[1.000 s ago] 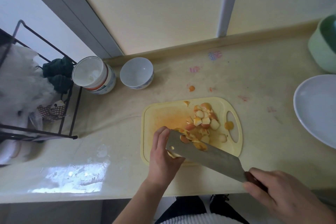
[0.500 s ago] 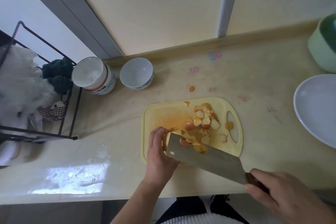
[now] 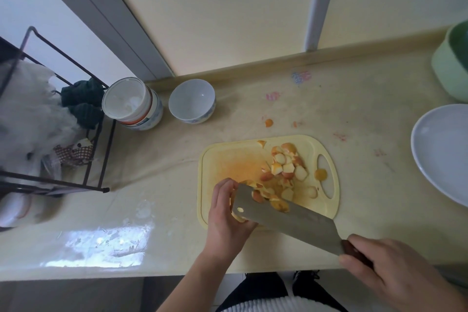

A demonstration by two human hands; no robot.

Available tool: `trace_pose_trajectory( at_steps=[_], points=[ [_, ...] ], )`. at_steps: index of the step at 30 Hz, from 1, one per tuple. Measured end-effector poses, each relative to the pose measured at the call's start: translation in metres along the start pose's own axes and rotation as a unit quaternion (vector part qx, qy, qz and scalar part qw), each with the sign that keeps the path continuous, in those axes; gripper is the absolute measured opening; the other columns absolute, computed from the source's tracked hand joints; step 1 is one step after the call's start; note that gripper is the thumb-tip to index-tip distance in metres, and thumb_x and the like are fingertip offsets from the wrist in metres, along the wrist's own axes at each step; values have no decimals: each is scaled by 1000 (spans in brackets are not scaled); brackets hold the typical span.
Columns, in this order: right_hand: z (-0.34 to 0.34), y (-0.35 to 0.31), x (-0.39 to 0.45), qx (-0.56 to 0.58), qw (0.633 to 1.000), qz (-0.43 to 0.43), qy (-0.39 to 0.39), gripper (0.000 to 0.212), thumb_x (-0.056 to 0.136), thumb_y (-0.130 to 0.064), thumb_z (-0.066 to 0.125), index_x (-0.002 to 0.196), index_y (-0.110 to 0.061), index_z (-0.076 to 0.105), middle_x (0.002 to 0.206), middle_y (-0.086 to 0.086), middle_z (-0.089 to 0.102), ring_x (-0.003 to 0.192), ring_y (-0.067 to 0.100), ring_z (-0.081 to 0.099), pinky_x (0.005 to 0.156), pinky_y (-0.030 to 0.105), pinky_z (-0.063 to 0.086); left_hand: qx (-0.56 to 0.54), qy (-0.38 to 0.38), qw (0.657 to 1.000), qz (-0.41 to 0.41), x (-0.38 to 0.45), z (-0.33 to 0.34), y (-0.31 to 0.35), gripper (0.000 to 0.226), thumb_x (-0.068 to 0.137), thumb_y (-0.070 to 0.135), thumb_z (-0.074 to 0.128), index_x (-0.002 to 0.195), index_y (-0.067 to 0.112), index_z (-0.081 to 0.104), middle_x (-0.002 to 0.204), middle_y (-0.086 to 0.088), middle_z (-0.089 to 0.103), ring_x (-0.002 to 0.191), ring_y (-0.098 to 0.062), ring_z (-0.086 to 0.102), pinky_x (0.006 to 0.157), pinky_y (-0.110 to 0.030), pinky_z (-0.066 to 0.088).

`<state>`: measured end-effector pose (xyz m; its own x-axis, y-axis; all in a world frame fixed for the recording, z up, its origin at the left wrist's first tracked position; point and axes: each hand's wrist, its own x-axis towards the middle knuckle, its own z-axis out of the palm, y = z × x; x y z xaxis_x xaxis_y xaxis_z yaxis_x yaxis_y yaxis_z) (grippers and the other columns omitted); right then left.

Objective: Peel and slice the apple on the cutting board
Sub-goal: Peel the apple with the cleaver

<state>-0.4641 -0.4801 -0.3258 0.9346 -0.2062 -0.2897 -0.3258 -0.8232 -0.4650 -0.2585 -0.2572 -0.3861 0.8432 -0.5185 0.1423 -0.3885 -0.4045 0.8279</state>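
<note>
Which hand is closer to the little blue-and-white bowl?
Left. The left hand is on the cutting board, just below the bowl. The right hand is farther off, holding the cleaver handle.

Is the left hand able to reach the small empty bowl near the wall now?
Probably yes. The counter between the left hand and the small bowl looks free, though the hand must first release the apple piece it holds.
</note>
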Motion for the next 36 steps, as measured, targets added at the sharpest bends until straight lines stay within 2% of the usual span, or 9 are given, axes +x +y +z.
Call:
trace_pose_trajectory(
  at_steps=[2, 4, 8, 14, 19, 27, 30, 33, 36],
  points=[
    [3, 0, 2, 23, 1000, 5, -2, 50, 83, -81, 20, 66, -35, 30, 48, -6, 40, 46, 8, 40, 43, 20, 24, 3, 0, 1000, 2, 0, 0, 1, 91, 54, 2, 93, 122, 38, 45, 130, 25, 46, 118, 3, 49, 83, -16, 50],
    [8, -2, 5, 51, 999, 13, 0, 55, 82, -81, 19, 65, -30, 30, 50, -1, 44, 48, 11, 43, 44, 23, 26, 10, -10, 1000, -5, 0, -2, 2, 82, 59, 16, 85, 123, 44, 42, 131, 32, 41, 120, 7, 47, 82, -25, 55],
    [11, -3, 14, 64, 996, 58, 21, 62, 80, -81, 10, 64, -27, 38, 48, 0, 48, 46, 8, 48, 45, 26, 36, 42, -75, 996, 18, -3, -1, 4, 70, 65, 35, 82, 125, 29, 47, 131, 15, 46, 119, 9, 49, 93, -15, 49],
    [-3, 4, 12, 36, 999, 32, 16, 54, 86, -75, 20, 62, -29, 32, 44, -6, 37, 42, 6, 41, 40, 17, 22, 56, -51, 997, 19, 0, -2, -5, 89, 52, -3, 91, 123, 25, 44, 125, 16, 41, 115, 19, 41, 88, 3, 36],
    [-7, 1, 0, -35, 999, 14, 22, 49, 88, -73, 26, 66, -30, 28, 45, -10, 32, 42, 6, 37, 39, 21, 26, 76, -24, 995, 60, 2, -4, -12, 91, 51, -6, 95, 123, 15, 45, 125, 1, 44, 110, 0, 46, 90, -1, 39],
    [-3, 1, -1, -32, 999, 2, 12, 44, 87, -76, 24, 67, -36, 25, 46, -11, 32, 42, 5, 34, 41, 20, 24, 56, -13, 996, 69, -1, -2, -10, 88, 54, 1, 98, 123, 12, 45, 125, -2, 45, 120, 15, 40, 89, -1, 40],
    [0, 5, 3, 12, 1000, 14, 14, 56, 82, -82, 15, 64, -30, 30, 47, -5, 40, 46, 10, 42, 44, 24, 29, 48, -10, 997, 65, -3, -2, -5, 72, 65, 22, 87, 123, 13, 45, 125, 1, 46, 118, 13, 42, 90, -3, 41],
    [3, 8, 13, 18, 998, 58, 22, 67, 77, -84, 4, 65, -27, 37, 51, -1, 48, 49, 10, 48, 47, 26, 37, 27, -33, 999, 31, -6, -3, 0, 66, 63, 33, 77, 120, 16, 49, 120, 6, 51, 116, 7, 48, 90, -13, 48],
    [5, 0, 22, 12, 996, 88, 11, 66, 81, -79, 3, 67, -27, 42, 56, 1, 53, 51, 11, 53, 49, 27, 42, 3, -26, 994, -106, -2, -11, 2, 66, 56, 38, 81, 115, 21, 57, 111, 13, 60, 103, 3, 56, 79, -12, 50]
  ],
)
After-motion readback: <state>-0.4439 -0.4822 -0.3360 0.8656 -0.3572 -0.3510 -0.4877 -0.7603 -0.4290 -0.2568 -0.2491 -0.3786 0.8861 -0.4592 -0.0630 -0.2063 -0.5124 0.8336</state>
